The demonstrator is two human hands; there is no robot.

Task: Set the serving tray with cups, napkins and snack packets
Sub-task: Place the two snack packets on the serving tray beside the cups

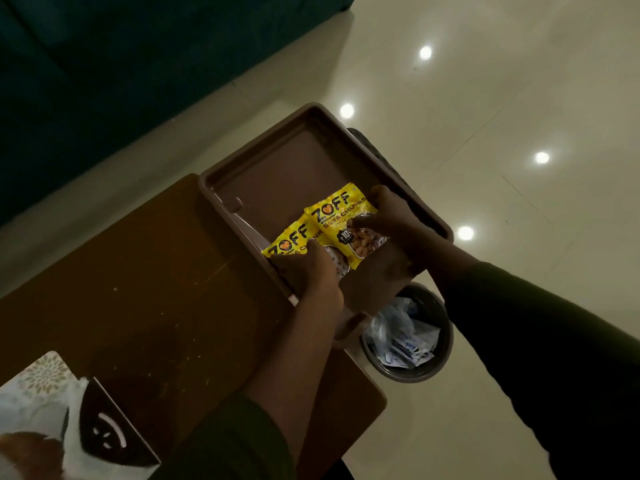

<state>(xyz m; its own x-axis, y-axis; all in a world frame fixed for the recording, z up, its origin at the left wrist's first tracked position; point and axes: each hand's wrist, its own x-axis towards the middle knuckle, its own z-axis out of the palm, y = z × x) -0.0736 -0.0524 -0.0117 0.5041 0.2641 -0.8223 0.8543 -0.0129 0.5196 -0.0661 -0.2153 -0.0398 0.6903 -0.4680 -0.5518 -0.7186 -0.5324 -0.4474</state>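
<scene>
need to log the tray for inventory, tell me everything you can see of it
The brown tray is rectangular and looks like plastic, with a raised rim and rounded corners. It lies flat on the wooden table, its far end overhanging the edge. Two yellow snack packets are inside it, held by both hands. The rest looks bare.

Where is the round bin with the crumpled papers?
In the head view, the round grey bin stands on the floor, lower right of the brown plastic tray, beside the wooden table's edge.

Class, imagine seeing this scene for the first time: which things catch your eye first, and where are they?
Two bright yellow snack packets stand out, held by both hands over the near end of the brown serving tray. The tray overhangs the wooden table, with a waste bin on the floor below.
</scene>
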